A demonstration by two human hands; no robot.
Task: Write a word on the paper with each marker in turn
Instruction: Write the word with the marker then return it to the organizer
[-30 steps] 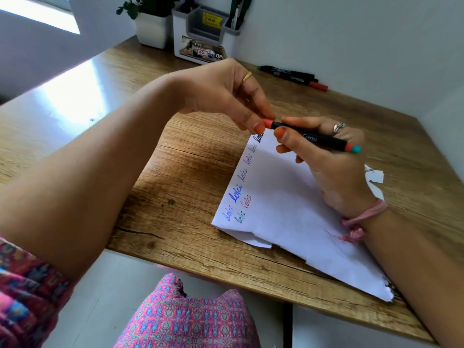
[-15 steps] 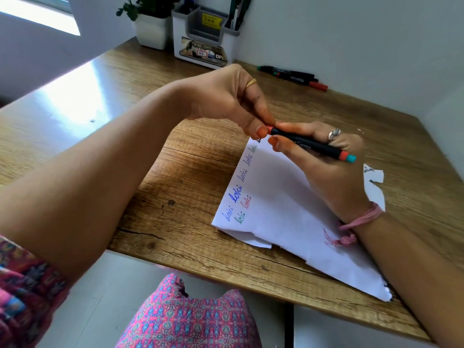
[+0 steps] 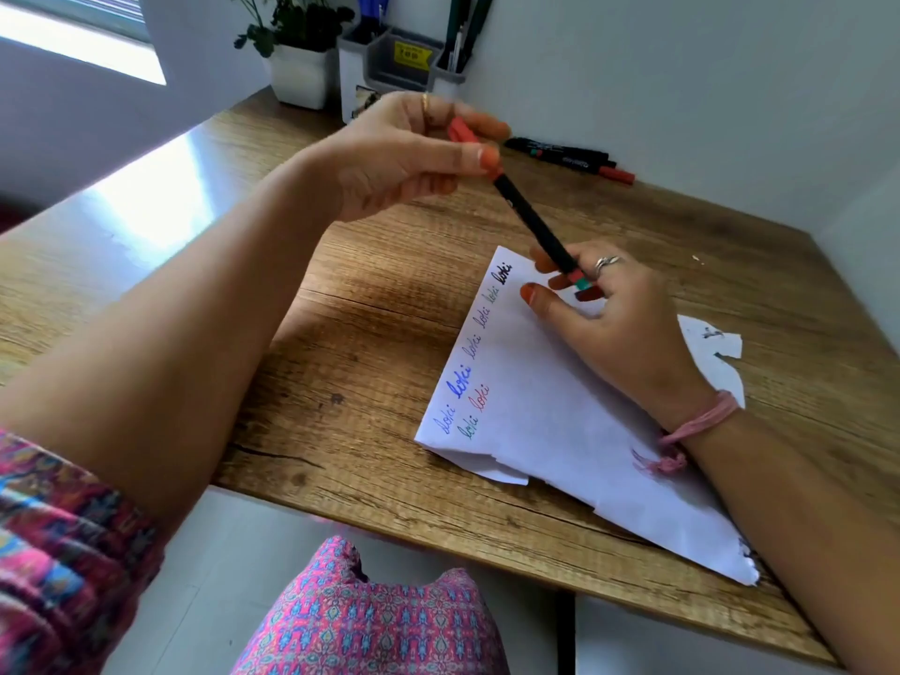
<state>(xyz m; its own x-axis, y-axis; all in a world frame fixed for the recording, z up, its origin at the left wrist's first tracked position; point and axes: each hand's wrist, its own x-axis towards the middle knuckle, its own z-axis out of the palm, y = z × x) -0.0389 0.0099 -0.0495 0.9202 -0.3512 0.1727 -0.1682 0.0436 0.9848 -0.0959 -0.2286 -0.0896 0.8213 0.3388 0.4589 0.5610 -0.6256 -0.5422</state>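
Item: marker (image 3: 533, 220), black barrel, red cap end up. Held aslant above the paper (image 3: 550, 406), spanning both hands. Left hand (image 3: 404, 153) pinches the red cap; right hand (image 3: 618, 309) pinches the lower, teal-banded end. Judged light, rigid, smooth; best gripped mid-barrel. Spare markers (image 3: 570, 158) lie beyond the left hand.

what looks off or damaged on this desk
The paper is ragged: its near right corner is torn, a folded flap sticks out under its near edge, and a torn scrap lies beside the right hand. The sheet also sits askew to the desk edge. Nothing is spilled.
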